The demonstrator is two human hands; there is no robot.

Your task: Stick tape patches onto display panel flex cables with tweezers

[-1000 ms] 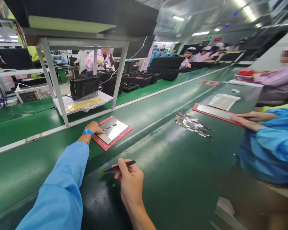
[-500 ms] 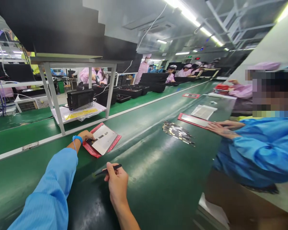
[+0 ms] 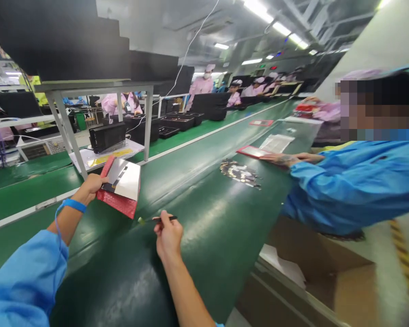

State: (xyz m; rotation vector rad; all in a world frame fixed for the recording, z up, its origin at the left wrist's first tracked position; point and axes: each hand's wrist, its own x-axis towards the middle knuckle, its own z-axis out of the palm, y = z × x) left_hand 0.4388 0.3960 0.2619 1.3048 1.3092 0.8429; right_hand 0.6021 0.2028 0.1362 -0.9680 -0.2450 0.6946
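My left hand [image 3: 92, 185], a blue band around its wrist, grips the near edge of a red bubble-wrap sheet or pouch [image 3: 119, 206] together with a flat white and silver panel [image 3: 128, 179] lying on it. Dark strips cross the panel, and both pieces tilt above the green belt. To the right, my right hand [image 3: 169, 234] pinches dark tweezers [image 3: 173, 218] that point left. At their tip is a small yellow-green piece [image 3: 141, 221], blurred; whether the tips hold it I cannot tell.
A pile of thin dark strips [image 3: 240, 172] lies on the green belt [image 3: 204, 227]. At right, a co-worker in a blue sleeve [image 3: 354, 177] touches a red-edged panel [image 3: 252, 151]. A cardboard box [image 3: 356, 290] stands below. A white-legged shelf [image 3: 147, 127] rises at left.
My left hand has moved left and raised the bubble wrap and panel to a steeper tilt. The tweezers in my right hand now lie more level. The whole view has shifted.
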